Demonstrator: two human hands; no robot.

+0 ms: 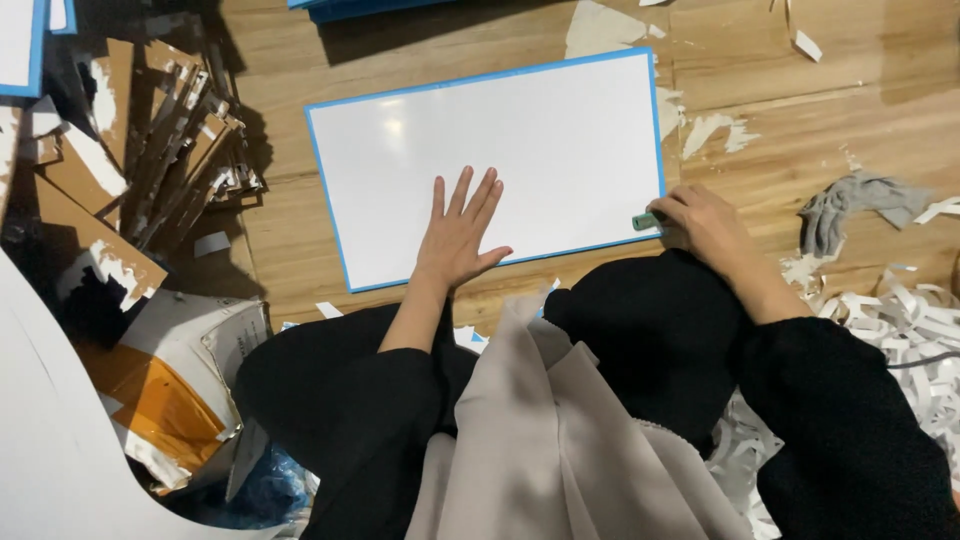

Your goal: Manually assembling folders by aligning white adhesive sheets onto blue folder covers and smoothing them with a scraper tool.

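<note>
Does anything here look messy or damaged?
Yes. Torn cardboard strips lie heaped at the left, and white paper shreds litter the floor at the right, near a crumpled grey rag. The whiteboard itself looks intact.

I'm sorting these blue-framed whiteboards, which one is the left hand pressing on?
The whole whiteboard lying flat mid-floor; the left hand is spread on its lower edge. The others, at the top-left corner and top edge, are cut off and untouched.
</note>
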